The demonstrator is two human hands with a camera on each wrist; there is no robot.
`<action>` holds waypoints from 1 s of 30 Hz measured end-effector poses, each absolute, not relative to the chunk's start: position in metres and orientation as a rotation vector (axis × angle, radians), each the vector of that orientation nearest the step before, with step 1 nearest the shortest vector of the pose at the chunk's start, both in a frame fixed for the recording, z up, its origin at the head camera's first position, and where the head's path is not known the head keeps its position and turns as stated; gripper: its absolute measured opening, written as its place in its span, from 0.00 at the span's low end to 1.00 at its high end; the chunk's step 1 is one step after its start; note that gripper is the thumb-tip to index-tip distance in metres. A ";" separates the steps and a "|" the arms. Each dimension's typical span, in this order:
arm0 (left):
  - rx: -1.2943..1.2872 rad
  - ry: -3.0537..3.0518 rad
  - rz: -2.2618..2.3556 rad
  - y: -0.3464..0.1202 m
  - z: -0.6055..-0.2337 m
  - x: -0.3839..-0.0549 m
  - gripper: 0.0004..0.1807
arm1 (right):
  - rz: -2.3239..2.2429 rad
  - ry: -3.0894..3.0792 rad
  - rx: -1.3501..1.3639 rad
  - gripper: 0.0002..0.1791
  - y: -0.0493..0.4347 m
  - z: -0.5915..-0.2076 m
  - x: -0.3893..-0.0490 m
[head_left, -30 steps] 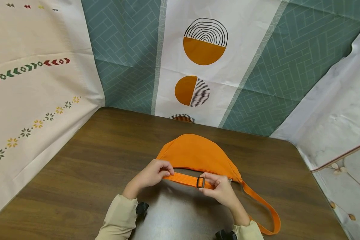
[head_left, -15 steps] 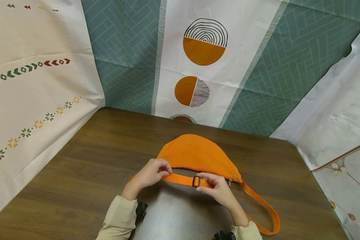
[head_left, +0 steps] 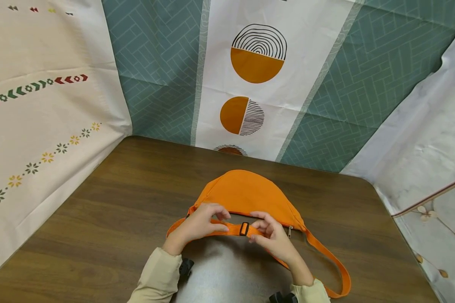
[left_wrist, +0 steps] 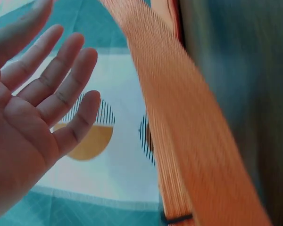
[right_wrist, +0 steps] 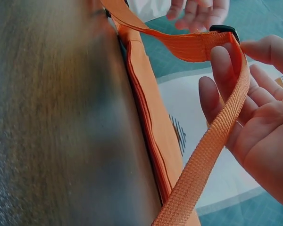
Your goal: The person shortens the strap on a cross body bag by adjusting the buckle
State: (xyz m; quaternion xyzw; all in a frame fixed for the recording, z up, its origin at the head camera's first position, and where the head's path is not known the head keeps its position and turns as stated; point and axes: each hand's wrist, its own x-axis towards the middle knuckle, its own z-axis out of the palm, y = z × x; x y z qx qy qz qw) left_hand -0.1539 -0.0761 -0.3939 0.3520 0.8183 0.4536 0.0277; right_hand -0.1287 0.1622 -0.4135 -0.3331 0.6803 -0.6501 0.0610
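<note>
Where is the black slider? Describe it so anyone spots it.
On the brown table is an orange bag with a curved top edge. On its near side, between the left hand and the right hand, runs an orange strap; the black slider sits on it, nearer the right hand. It is a rectangular frame, unlike the slim metallic zip pull nearby.

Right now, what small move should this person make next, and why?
Probably close the left hand on the flat orange woven strap: that hand is open beside it, gripping nothing, while only the right hand pinches the strap, near the black rectangular buckle.
</note>
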 end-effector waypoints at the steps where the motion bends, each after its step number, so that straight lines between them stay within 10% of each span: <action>1: 1.111 2.514 1.409 -0.073 -0.394 -0.153 0.13 | -1.983 2.023 -1.015 0.23 0.162 -0.413 -0.129; 30: 1.184 2.500 1.388 -0.052 -0.395 -0.149 0.19 | -1.862 2.115 -0.693 0.13 0.164 -0.409 -0.128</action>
